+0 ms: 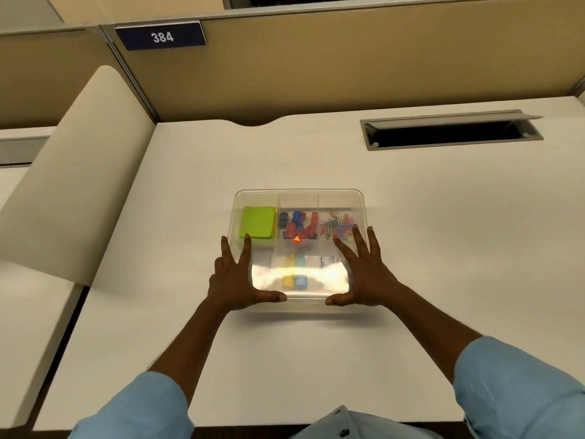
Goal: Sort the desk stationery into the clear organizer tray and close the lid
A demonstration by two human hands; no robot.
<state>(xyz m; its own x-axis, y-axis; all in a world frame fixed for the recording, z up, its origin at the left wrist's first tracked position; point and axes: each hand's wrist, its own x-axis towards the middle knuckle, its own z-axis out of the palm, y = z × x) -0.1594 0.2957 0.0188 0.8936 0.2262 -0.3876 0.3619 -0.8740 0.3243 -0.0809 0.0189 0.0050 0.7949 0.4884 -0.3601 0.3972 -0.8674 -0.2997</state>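
Observation:
The clear organizer tray (299,194) sits mid-desk with its transparent lid (335,201) lying over it. Through the lid I see green sticky notes (258,226) at the left, red and blue binder clips (299,226) in the middle, coloured paper clips (337,228) at the right, and yellow and blue erasers (295,270) in the near compartment under a glare. My left hand (235,277) lies flat on the lid's near-left part, fingers spread, thumb along the front edge. My right hand (364,274) mirrors it on the near-right part.
A white desk (443,248) carries the tray. An open grey cable hatch (449,131) lies at the back right. A beige partition wall (348,64) with a "384" sign (161,36) stands behind; a curved divider panel (79,172) rises at the left.

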